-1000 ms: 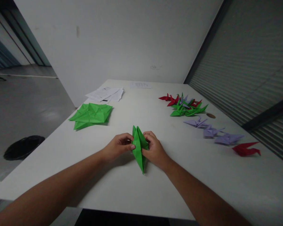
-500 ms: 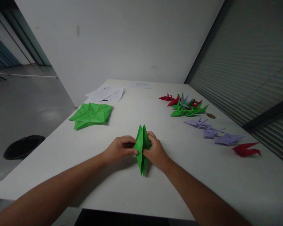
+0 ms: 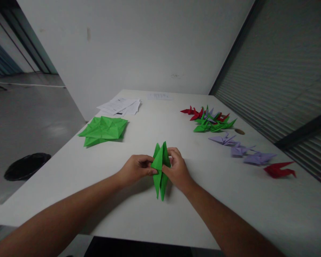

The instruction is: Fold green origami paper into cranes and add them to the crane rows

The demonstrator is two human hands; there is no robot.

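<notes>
A folded green paper piece [image 3: 159, 162], long and pointed at both ends, stands between my two hands above the white table [image 3: 117, 214]. My left hand [image 3: 137, 169] pinches its left side between thumb and fingers. On its right side, my right hand [image 3: 178, 170] grips it, thumb in front and fingers behind. The points at the top and at the bottom are spread apart. Part of the paper's right side is hidden by my right fingers.
Creased green sheets [image 3: 104, 129] lie at the left, with printed papers [image 3: 120, 106] behind them. At the right are a pile of folded cranes [image 3: 211, 121], several purple cranes [image 3: 239, 150], a red crane [image 3: 278, 170] and a brown disc [image 3: 239, 131]. A black bin [image 3: 26, 166] stands on the floor.
The green piece has turned slightly and its points have spread wider, both at the top and at the bottom. My hands have shifted only a little and still hold it.
</notes>
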